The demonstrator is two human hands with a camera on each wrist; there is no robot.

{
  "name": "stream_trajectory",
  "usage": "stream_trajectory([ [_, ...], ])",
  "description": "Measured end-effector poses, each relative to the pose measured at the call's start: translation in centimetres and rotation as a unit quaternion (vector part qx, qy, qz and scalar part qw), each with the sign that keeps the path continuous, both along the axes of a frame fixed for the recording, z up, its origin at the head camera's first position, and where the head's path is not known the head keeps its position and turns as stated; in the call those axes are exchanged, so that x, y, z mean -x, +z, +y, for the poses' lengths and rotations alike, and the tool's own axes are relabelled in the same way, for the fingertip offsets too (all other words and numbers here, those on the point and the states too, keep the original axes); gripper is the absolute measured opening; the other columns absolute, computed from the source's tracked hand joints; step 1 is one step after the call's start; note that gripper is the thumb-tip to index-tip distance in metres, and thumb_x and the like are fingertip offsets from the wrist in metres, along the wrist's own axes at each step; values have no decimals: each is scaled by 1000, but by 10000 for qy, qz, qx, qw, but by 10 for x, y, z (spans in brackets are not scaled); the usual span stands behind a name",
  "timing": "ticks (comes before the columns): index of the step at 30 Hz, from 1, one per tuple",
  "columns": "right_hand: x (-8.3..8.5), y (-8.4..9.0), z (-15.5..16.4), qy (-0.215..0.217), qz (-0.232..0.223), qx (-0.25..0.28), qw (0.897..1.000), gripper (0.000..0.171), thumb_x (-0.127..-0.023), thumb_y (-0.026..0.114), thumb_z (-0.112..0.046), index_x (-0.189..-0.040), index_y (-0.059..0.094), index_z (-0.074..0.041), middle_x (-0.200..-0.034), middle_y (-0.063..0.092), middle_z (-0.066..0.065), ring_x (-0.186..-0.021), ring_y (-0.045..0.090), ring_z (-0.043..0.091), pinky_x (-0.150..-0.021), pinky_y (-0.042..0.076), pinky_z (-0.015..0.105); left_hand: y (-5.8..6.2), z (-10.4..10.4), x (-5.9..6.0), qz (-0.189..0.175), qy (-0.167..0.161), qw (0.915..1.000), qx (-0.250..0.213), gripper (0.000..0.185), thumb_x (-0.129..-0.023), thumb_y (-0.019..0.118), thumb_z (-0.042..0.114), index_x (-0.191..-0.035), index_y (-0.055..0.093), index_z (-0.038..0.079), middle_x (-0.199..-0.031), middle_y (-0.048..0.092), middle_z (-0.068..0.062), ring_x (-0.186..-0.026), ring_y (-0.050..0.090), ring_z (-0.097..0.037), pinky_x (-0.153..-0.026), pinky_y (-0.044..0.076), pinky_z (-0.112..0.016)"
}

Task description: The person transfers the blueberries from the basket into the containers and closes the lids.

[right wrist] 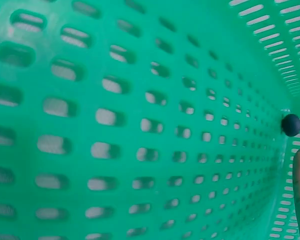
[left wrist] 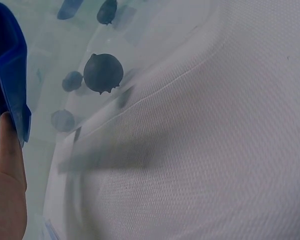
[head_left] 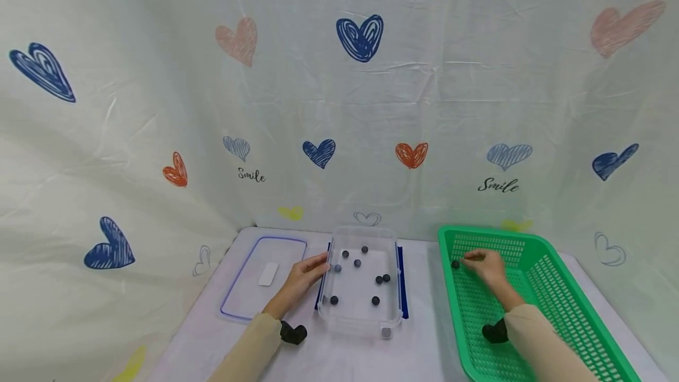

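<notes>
A clear plastic box with blue side latches stands in the middle of the table, several small dark balls spread inside it. My left hand rests against the box's left side with its fingers extended. In the left wrist view, a finger touches the blue latch. On the right, my right hand reaches into a green basket. A single dark ball lies at the basket's far left corner, just beyond the right fingertips, with a small gap showing in the right wrist view.
Left of the box lies a clear lid with a blue rim, a white rectangular piece at its middle. Behind the table hangs a pale curtain printed with hearts. The basket's raised perforated walls surround the right hand.
</notes>
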State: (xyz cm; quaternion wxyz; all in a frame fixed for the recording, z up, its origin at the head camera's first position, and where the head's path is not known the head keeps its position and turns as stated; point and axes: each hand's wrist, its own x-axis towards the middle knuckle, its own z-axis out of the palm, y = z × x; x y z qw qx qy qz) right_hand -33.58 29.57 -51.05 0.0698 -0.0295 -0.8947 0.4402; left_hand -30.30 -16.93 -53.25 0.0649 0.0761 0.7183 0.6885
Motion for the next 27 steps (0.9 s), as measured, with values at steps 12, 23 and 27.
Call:
stream_trajectory([
  [12,6,-13,-7,-14,-35,-88,10000,21,-87,75,-6,-98,69,12,-90,71,21,-80,66,32,-61,56,34,0,-1,0,-3,15,10000,-13,57,-97,67,28,-144,50,0,-148,48,-19,-135,47,-29,-110,40,-36],
  [23,7,-15,-14,29,187,-151,9997,20,-87,74,-2,-97,69,14,-90,70,24,-86,65,41,-64,56,38,3,1,1,-13,86,10000,-2,57,-97,68,28,-144,51,0,-146,50,-19,-134,48,-28,-110,41,-36],
  [27,5,-17,-15,64,266,-187,9995,18,-87,73,0,-95,68,15,-89,70,25,-87,64,44,-71,57,48,2,1,-1,-47,76,10000,37,57,-97,68,26,-144,50,0,-146,51,-18,-133,48,-28,-109,42,-36],
])
